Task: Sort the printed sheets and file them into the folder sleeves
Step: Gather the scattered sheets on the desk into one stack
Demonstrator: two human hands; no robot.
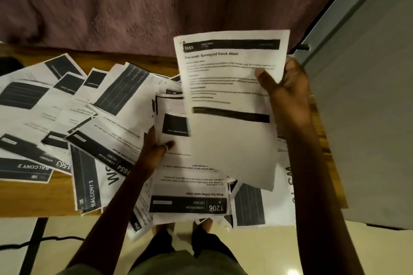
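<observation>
- Two hands each hold paper above the pile: the right hand (283, 87) grips a raised sheet (228, 87) by its right edge, thumb (262, 77) pressed on the printed face and the other fingers curled behind.
- That raised sheet is headed "Pre-wash Sorting and Quick Wash", stands nearly upright and right way up to the camera, and overlaps the papers below it.
- The left hand (156, 152) pinches the lower left edge of a second sheet (172, 105) bearing a dark block, thumb on top; this sheet lies partly under the raised one.
- Many more printed sheets (107, 105) lie spread and overlapping across a wooden table (55, 198), most of them upside down to the camera.
- Nearest the person, a sheet marked "1206 LIVING ROOM" (190, 198) hangs over the table's front edge; left of it lies one marked "BALCONY 3" (87, 185).
- Purple cloth (156, 2) hangs behind the table, and a grey panel (368, 96) stands at the right.
- Bare feet (206, 224) show on the pale floor (290, 252); a black cable (44, 241) runs at lower left.
</observation>
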